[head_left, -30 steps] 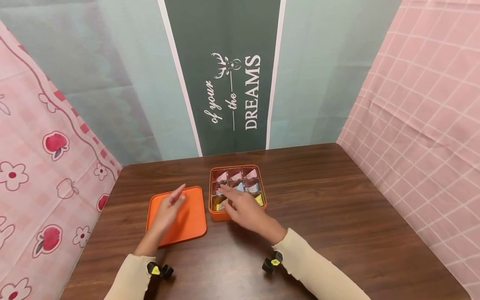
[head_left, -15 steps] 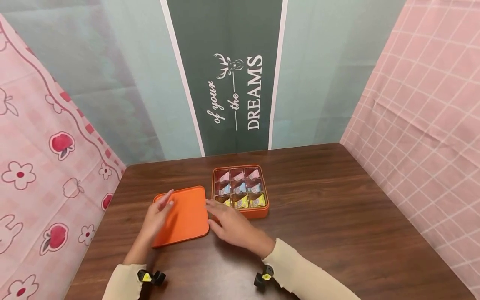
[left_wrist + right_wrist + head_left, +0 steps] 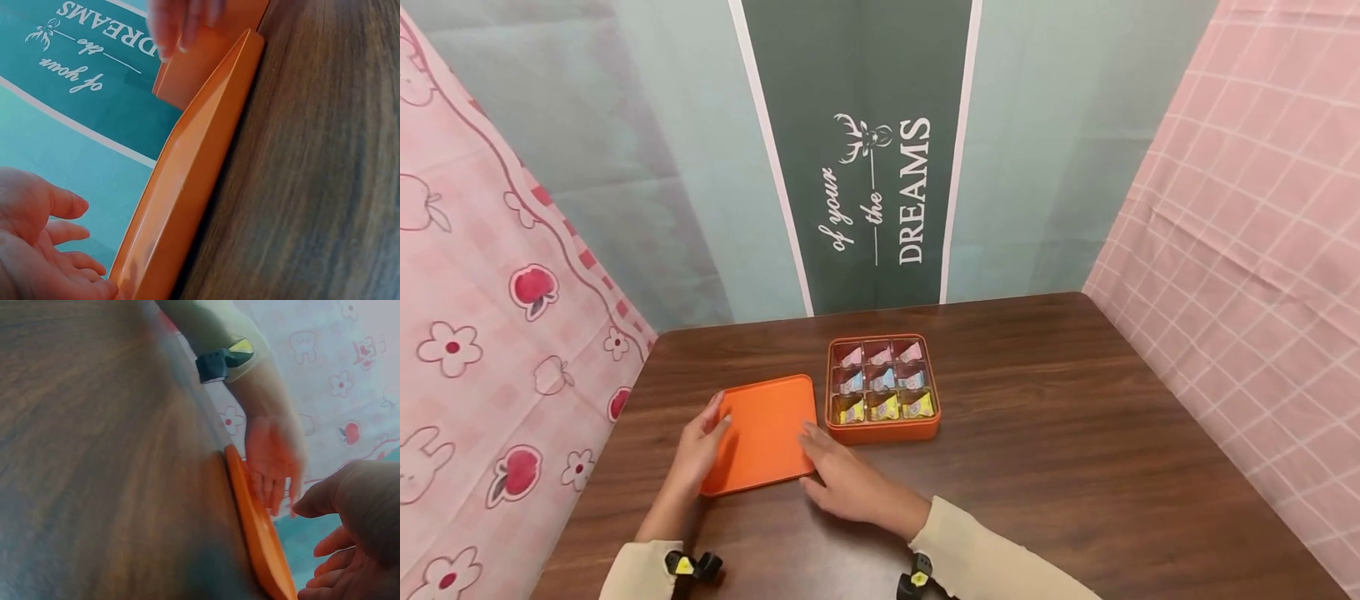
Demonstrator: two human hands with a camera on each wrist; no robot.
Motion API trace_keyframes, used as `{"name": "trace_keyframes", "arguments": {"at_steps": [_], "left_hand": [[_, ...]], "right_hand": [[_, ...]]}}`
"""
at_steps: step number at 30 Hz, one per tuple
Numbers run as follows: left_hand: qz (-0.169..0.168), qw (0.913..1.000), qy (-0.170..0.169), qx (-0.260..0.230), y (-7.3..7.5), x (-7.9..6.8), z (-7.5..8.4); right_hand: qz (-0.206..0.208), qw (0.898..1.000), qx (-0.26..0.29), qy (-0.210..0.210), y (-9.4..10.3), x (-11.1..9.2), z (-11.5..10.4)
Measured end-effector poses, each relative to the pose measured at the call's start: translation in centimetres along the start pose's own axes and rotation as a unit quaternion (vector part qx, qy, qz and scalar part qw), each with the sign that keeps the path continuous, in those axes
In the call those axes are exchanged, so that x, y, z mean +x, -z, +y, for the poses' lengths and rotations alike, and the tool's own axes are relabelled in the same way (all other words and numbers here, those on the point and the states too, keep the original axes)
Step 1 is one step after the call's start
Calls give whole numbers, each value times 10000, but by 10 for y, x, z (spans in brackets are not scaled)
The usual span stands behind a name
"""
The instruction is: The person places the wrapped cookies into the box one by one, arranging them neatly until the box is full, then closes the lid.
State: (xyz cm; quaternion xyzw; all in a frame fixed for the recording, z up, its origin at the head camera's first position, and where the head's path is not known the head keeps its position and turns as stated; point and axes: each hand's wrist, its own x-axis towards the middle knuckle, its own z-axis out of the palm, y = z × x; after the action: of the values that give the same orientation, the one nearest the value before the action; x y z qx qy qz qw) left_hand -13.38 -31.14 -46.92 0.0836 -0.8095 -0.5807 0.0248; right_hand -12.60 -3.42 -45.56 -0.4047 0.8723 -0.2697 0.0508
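Note:
An orange square lid lies hollow side up on the table, its raised rim showing in the left wrist view. At its left edge is my left hand, fingers relaxed and grasping nothing. My right hand hovers by the lid's right edge, its fingers extended and slightly bent; whether it touches the rim cannot be made out. Just right of the lid stands an orange box. Its clear divided tray holds wrapped candies: pink ones at the back, blue ones in the middle, yellow ones in front.
The dark wooden table reaches well to the right of the box. A green curtain with white lettering hangs behind it. Pink cloths border both sides, a fruit-patterned cloth on the left and a checked cloth on the right.
My right hand has moved left, from above the candy box to the lid's right edge. My left hand has shifted left and down to the lid's left edge. The lid and box stay put.

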Motion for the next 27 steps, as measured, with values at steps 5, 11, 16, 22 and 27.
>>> {"name": "trace_keyframes", "arguments": {"at_steps": [5, 11, 16, 22, 27], "left_hand": [[98, 9999, 100, 35, 3, -3, 0], [156, 9994, 294, 56, 8, -5, 1], [105, 9988, 449, 140, 12, -5, 0], [-251, 9977, 559, 285, 15, -4, -5], [-304, 9973, 541, 403, 16, -1, -6]], "right_hand": [[-266, 9989, 72, -376, -9, 1, 2], [-337, 9983, 45, -477, -15, 3, 6], [-304, 9984, -19, -479, -16, 3, 9], [-280, 9980, -76, -554, -18, 5, 11], [-220, 9980, -145, -575, -18, 5, 9]]}}
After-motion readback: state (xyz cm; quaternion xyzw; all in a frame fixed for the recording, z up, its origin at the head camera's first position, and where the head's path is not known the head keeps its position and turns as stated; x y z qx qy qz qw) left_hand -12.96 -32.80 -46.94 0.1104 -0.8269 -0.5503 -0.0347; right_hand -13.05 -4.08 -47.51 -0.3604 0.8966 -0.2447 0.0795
